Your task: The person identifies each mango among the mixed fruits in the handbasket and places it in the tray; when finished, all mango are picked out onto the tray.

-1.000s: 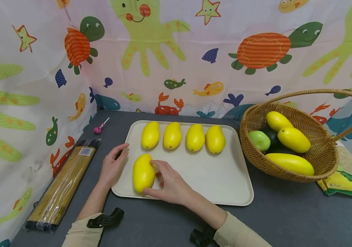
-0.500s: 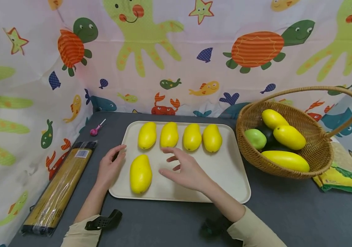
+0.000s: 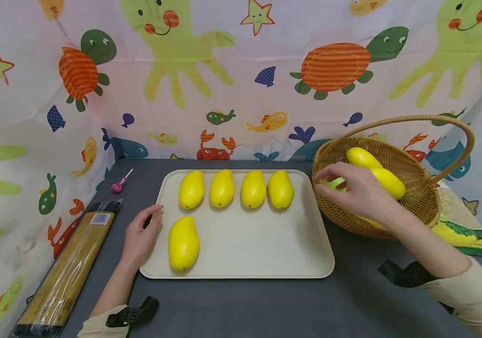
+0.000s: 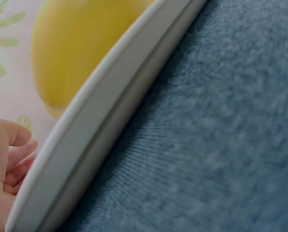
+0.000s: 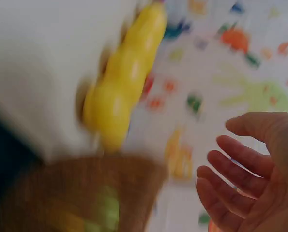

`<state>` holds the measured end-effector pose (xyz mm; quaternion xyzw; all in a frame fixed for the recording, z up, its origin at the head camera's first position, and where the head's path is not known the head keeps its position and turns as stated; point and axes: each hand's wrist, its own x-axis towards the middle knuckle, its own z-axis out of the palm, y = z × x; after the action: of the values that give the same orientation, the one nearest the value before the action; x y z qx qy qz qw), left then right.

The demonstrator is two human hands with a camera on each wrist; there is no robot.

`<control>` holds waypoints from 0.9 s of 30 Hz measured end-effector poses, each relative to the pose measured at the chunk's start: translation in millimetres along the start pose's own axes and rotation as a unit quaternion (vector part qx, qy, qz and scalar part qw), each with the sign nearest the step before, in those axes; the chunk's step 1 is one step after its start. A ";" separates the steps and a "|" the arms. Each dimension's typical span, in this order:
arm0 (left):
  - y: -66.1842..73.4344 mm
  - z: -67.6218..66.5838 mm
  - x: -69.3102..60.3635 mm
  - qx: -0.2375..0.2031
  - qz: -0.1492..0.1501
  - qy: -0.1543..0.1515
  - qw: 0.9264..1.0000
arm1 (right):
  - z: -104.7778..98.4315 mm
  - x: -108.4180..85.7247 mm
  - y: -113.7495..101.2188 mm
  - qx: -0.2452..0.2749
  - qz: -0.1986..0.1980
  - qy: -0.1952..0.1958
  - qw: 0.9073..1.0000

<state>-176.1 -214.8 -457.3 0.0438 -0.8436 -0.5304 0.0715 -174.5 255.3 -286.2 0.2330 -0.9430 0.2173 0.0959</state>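
On the white tray [image 3: 266,244], several yellow mangoes stand in a back row, and a single yellow mango [image 3: 183,243] lies at the front left. My left hand [image 3: 139,237] rests at the tray's left edge, fingers relaxed; the left wrist view shows it beside the rim [image 4: 85,130]. Over the left part of the wicker basket [image 3: 424,206] hovers my right hand [image 3: 361,192], fingers spread and loosely bent, holding nothing. It partly hides a green fruit [image 3: 335,184] and yellow fruit [image 3: 388,183] in the basket. The right wrist view shows the hand [image 5: 250,169] empty.
A clear-wrapped brown pack [image 3: 69,267] and a pink lollipop [image 3: 117,187] lie left of the tray. A yellow-green bag [image 3: 462,234] is to the right of the basket, whose handle [image 3: 456,123] arches above it. A patterned cloth hangs behind.
My right hand has let go of the front-left mango and moved right, from the tray to above the basket. My left hand has stayed at the tray edge. The head view has shifted slightly.
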 end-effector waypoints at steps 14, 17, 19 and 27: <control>0.4 0.5 -0.5 0.007 -0.007 0.009 1.000 | -54.1 11.2 105.2 -0.133 0.119 -0.209 0.961; -0.1 1.1 -0.8 0.005 -0.004 0.011 1.000 | -54.5 13.2 114.3 -0.132 0.125 -0.247 0.952; -0.2 1.3 -0.9 0.005 -0.002 0.013 1.000 | -53.8 14.3 118.8 -0.129 0.125 -0.266 0.947; 0.4 0.6 -0.3 0.005 -0.001 0.018 1.000 | -49.8 16.5 129.6 -0.146 0.110 -0.279 0.943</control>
<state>-175.8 -214.0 -457.2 0.0544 -0.8446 -0.5257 0.0858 -247.3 374.7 -284.7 0.1629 -0.9731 0.0123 -0.1624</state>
